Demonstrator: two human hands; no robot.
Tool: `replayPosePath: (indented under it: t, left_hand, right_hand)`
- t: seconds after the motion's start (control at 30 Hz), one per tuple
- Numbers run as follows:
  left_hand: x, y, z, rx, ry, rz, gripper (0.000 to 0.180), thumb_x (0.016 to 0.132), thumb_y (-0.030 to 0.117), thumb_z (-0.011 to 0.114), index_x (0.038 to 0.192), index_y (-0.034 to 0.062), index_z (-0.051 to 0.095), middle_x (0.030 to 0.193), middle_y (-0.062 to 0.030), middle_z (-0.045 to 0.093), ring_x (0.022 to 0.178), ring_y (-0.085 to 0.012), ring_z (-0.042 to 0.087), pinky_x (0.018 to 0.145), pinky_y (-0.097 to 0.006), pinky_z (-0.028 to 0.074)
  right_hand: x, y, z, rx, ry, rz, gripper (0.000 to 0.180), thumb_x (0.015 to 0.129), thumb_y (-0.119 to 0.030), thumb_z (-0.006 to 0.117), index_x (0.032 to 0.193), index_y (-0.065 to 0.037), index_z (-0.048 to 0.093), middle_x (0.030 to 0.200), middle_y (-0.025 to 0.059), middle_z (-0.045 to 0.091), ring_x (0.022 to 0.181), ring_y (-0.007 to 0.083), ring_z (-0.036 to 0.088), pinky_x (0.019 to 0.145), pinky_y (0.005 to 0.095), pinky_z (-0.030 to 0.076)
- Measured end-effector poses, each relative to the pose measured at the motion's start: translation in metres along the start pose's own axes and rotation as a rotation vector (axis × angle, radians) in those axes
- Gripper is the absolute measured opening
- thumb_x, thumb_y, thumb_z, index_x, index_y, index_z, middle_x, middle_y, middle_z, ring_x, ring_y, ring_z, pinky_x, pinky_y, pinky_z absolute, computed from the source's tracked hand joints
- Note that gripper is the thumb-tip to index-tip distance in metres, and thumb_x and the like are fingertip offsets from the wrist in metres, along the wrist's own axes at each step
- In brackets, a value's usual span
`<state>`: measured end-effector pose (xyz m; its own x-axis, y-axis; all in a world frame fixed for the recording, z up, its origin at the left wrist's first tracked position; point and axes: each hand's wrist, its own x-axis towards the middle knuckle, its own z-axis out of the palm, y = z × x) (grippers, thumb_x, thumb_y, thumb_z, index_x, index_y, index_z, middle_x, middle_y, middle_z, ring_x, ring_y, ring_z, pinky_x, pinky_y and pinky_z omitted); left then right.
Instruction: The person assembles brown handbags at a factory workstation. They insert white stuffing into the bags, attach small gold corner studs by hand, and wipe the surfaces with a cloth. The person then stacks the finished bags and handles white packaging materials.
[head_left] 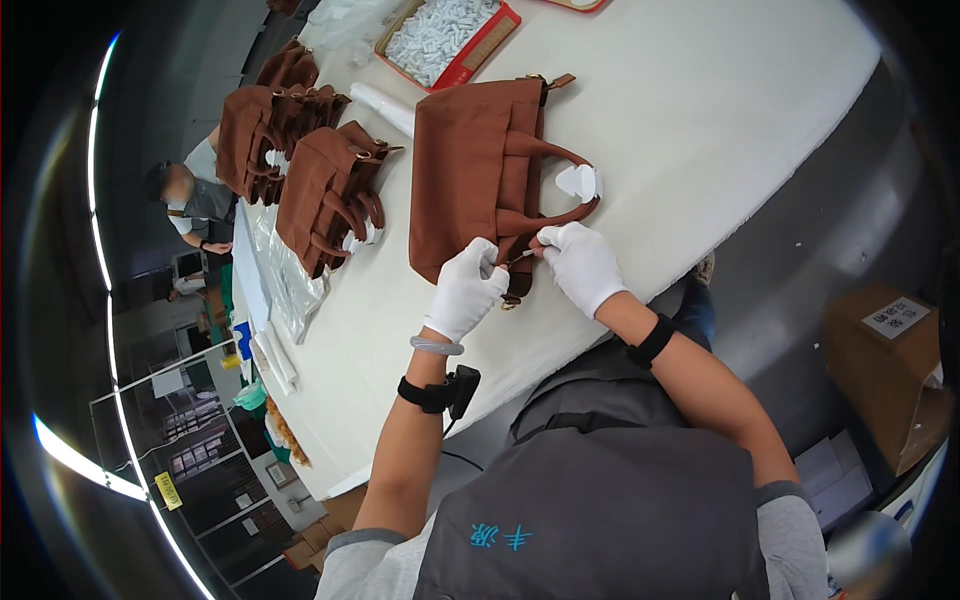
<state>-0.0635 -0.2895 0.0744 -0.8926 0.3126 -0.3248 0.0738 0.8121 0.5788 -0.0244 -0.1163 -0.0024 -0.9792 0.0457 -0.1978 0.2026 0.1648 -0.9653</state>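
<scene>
Bag: the large brown bag (465,175) lies on the white table (720,130) in front of you, its handle (555,152) arching out from its right side; it is the landmark for all places below.
Left hand: your gloved left hand (466,290) is at the bag's near edge, knuckles up, fingers curled in toward the thumb; whether the fingertips grip the edge cannot be told.
Right hand: your gloved right hand (580,262) sits just right of the bag's near corner, beneath the handle's near end, thumb and forefinger pinched on a small pale piece (527,254) whose kind is unclear.
Hand spacing: your fingertips point toward each other, near but apart, with the pale piece between them.
Left arm: your left forearm rises steeply toward the bag, with a grey bangle (437,346) at the wrist and a black strap (424,396) below it.
Right arm: your right forearm slants inward and up to the bag from the right, elbow bent outward, a black band (652,340) near the wrist.
Handle wrap: a white wrap (578,183) covers the handle's bend, right of the bag.
Tray: a red-rimmed tray (483,52) of small white pieces stands beyond the bag.
Other bags: a second brown bag (322,190) lies left of the bag, with more behind it.
</scene>
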Motion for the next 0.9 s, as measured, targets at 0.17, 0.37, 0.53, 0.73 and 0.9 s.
replayPosePath:
  t: [0.17,0.37,0.53,0.73,0.9]
  left_hand:
    - [-0.003,-0.003,0.004,-0.002,0.029,0.042,0.013,0.087,0.005,0.062,0.094,-0.0004,0.053,0.067,-0.0035,0.055,0.056,-0.0078,0.05,0.052,-0.025,0.045]
    - [-0.007,-0.001,0.009,-0.02,0.068,0.067,0.014,0.085,0.002,0.062,0.093,0.0003,0.051,0.068,-0.0038,0.051,0.059,-0.0103,0.045,0.058,-0.026,0.045]
    - [-0.009,-0.005,0.015,-0.046,0.101,0.103,0.015,0.083,0.0,0.062,0.089,0.0013,0.048,0.067,-0.007,0.048,0.059,-0.0147,0.045,0.059,-0.029,0.045]
    - [-0.019,-0.001,0.016,-0.161,0.223,0.126,0.011,0.09,0.01,0.059,0.093,0.0021,0.052,0.077,-0.0162,0.057,0.066,-0.0306,0.056,0.064,-0.038,0.048]
    - [-0.021,0.008,0.03,0.385,0.258,0.138,0.009,0.09,0.016,0.056,0.087,0.0074,0.055,0.079,-0.0143,0.058,0.074,-0.0303,0.064,0.06,-0.041,0.054]
  right_hand:
    - [0.001,-0.009,0.003,-0.117,-0.028,-0.023,0.011,0.085,-0.011,0.062,0.093,-0.007,0.069,0.094,0.012,0.068,0.088,0.0305,0.065,0.076,0.0402,0.052]
    - [0.0,-0.005,0.015,-0.231,-0.029,-0.116,0.011,0.084,-0.011,0.062,0.091,-0.007,0.07,0.094,0.0104,0.067,0.088,0.0306,0.065,0.076,0.0394,0.052]
    - [-0.001,0.004,0.024,-0.293,-0.006,-0.297,0.01,0.081,-0.011,0.06,0.086,-0.008,0.068,0.089,0.0119,0.064,0.084,0.0328,0.063,0.072,0.0405,0.051]
    - [-0.005,-0.002,0.031,-0.352,0.112,-0.228,0.01,0.084,-0.012,0.061,0.091,-0.005,0.065,0.079,0.0142,0.064,0.074,0.0325,0.064,0.066,0.043,0.051]
    - [0.012,-0.033,-0.033,-0.117,-0.251,0.202,0.016,0.091,-0.011,0.058,0.101,0.0,0.065,0.07,0.0111,0.064,0.074,0.0221,0.069,0.062,0.0338,0.052]
